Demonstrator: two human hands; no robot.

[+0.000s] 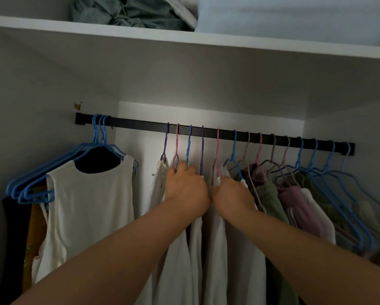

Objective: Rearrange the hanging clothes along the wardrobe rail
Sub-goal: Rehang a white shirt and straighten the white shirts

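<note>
Hangers (259,148) hang along the rail (140,123) under the shelf (184,44); three (101,133) sit far left.

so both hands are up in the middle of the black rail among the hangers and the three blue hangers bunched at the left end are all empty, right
Not quite. Both the left hand and the right hand are among the hangers mid-way along the black rail, but the three blue hangers at the left end are not empty: the head view shows a white sleeveless top hanging there.

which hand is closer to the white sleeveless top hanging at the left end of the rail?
Left. The left hand grips hangers just to the right of the white sleeveless top, with a gap between them. The right hand sits further right, beyond the left hand, among the white garments.
</note>
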